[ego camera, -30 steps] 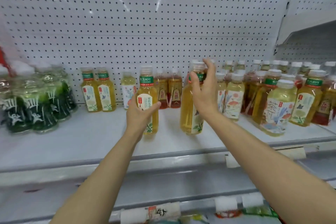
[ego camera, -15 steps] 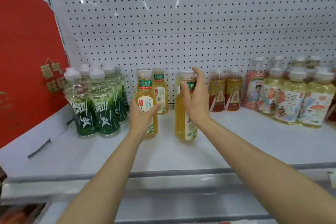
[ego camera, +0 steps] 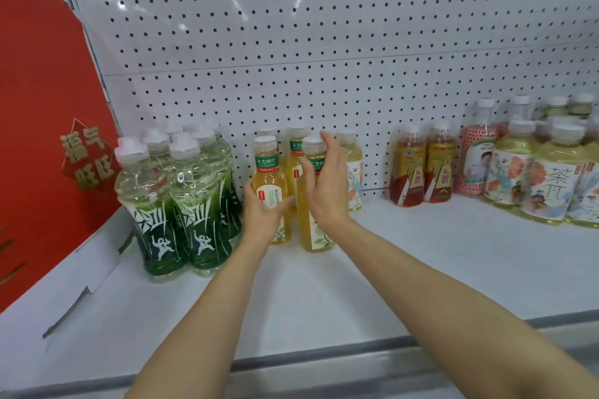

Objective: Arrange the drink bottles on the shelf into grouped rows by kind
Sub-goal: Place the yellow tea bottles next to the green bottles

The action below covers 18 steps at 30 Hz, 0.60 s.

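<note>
We judge the main risk here to be a topple: the two yellow tea bottles stand upright on the shelf (ego camera: 405, 272) close together, just in front of more bottles of the same kind (ego camera: 295, 147), and a sideways shove from either hand could knock one into its neighbour or into the green-label bottles (ego camera: 181, 204) just to the left. A second risk is a mixed row, since a pale floral bottle (ego camera: 354, 172) stands directly behind our right hand. Our left hand (ego camera: 263, 214) grips the left tea bottle (ego camera: 269, 172) low on its body, fingers curled round the label, thumb across the front. Our right hand (ego camera: 327, 185) lies against the right tea bottle (ego camera: 315, 236) with fingers straight and raised along its side up to the cap; this grip is open, and we judge it a steadying push, not a hold. The amber bottles (ego camera: 423, 168) and illustrated tea bottles (ego camera: 534, 178) stand well apart to the right.
</note>
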Each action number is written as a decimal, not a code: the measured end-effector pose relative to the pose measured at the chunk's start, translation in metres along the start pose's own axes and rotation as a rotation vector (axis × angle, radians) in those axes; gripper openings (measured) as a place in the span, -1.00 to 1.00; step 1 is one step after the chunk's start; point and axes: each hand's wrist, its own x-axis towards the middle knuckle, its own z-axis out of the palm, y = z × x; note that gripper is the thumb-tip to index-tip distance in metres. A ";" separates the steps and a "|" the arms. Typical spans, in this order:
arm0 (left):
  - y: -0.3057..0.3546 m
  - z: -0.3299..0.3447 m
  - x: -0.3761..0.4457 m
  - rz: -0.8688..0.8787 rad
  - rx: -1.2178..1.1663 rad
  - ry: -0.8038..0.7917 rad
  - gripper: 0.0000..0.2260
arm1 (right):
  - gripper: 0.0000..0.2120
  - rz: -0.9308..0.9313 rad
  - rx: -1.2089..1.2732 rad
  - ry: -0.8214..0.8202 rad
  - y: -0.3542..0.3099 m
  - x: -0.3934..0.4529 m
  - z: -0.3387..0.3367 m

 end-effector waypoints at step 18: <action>-0.007 -0.004 -0.003 -0.143 0.630 -0.056 -0.24 | -0.25 0.355 -0.181 -0.403 0.034 -0.021 0.003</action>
